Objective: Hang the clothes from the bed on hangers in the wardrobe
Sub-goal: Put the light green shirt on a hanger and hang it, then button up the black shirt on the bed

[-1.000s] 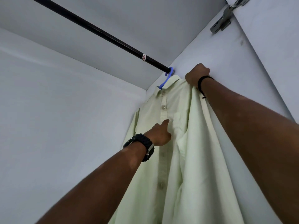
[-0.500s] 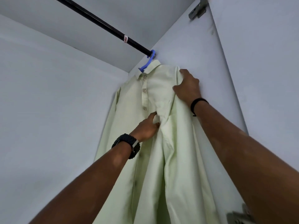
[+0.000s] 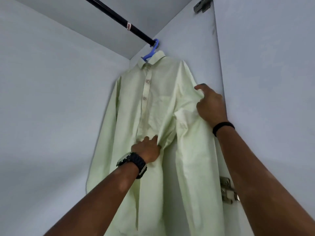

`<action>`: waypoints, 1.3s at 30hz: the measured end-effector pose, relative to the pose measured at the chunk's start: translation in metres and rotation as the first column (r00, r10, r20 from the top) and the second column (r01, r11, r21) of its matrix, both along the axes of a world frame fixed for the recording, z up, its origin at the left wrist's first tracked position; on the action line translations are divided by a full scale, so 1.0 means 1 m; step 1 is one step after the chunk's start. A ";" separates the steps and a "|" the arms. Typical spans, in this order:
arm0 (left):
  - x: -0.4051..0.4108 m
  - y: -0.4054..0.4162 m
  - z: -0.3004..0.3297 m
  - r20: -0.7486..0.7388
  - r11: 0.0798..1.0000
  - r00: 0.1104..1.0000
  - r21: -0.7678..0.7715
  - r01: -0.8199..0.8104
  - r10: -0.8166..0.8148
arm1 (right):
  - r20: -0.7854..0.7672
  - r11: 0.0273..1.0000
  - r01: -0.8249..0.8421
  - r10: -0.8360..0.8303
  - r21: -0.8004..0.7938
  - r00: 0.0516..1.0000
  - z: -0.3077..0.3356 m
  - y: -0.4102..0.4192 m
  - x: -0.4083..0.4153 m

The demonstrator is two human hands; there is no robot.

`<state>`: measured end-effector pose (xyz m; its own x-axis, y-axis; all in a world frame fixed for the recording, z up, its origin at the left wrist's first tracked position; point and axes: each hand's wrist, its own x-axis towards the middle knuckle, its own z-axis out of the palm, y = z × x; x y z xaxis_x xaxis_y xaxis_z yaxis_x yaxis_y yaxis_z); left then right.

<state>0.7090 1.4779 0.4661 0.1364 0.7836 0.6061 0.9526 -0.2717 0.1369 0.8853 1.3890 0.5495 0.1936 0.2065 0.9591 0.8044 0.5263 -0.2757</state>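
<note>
Shirt (image 3: 153, 108) already up on the blue hanger (image 3: 150, 52), hooked at the far right end of the rail (image 3: 119, 21), tucked in the wardrobe corner. Long axis straight down, front panel bunched mid-body. Left hand (image 3: 147, 150) right at that bunch, fingers curled into the fold, looked like a grip. Right hand (image 3: 210, 105) higher, by the right sleeve, pinching cloth. Probably smoothing downward next, left hand nearer the crease.
</note>
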 end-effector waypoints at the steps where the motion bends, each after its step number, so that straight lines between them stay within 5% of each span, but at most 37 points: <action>1: 0.002 -0.004 -0.002 -0.023 0.993 0.995 -0.078 -0.094 0.092 | 0.018 0.999 0.009 -0.008 -0.051 1.000 -0.005 -0.003 -0.002; 3: 0.005 -0.016 -0.008 -0.027 0.992 0.992 -0.040 -0.124 0.123 | 0.012 0.985 -0.085 0.088 -0.147 0.996 -0.013 -0.013 -0.004; 6: 0.009 -0.034 -0.021 0.141 0.959 0.961 0.193 0.207 -0.236 | -0.019 0.941 -0.256 0.259 -0.220 0.966 -0.032 -0.027 0.002; 8: 0.015 -0.052 -0.030 0.212 0.909 0.888 0.193 0.370 -0.407 | 0.007 0.931 -0.261 0.272 -0.256 0.962 -0.050 -0.040 0.007; 11: 0.025 -0.083 -0.049 0.338 0.897 0.831 0.155 0.413 -0.441 | 0.055 0.906 -0.273 0.306 -0.324 0.950 -0.082 -0.054 0.009; 15: 0.050 -0.141 -0.083 0.654 0.864 0.587 0.227 0.449 -0.477 | 0.062 0.841 -0.326 0.389 -0.431 0.919 -0.134 -0.071 0.009; 23: 0.090 -0.272 -0.172 0.829 0.943 0.451 0.269 0.196 -0.330 | -0.143 0.653 -0.610 0.621 -0.450 0.770 -0.253 -0.156 0.010; 29: 0.075 -0.390 -0.247 0.917 0.987 0.374 0.160 -0.029 -0.137 | -0.352 0.285 -0.799 0.783 -0.529 0.512 -0.325 -0.252 -0.009; 39: 0.029 -0.605 -0.364 0.989 0.902 0.104 -0.053 -0.428 0.107 | -0.482 -0.244 -0.683 0.857 -0.689 0.180 -0.435 -0.412 -0.088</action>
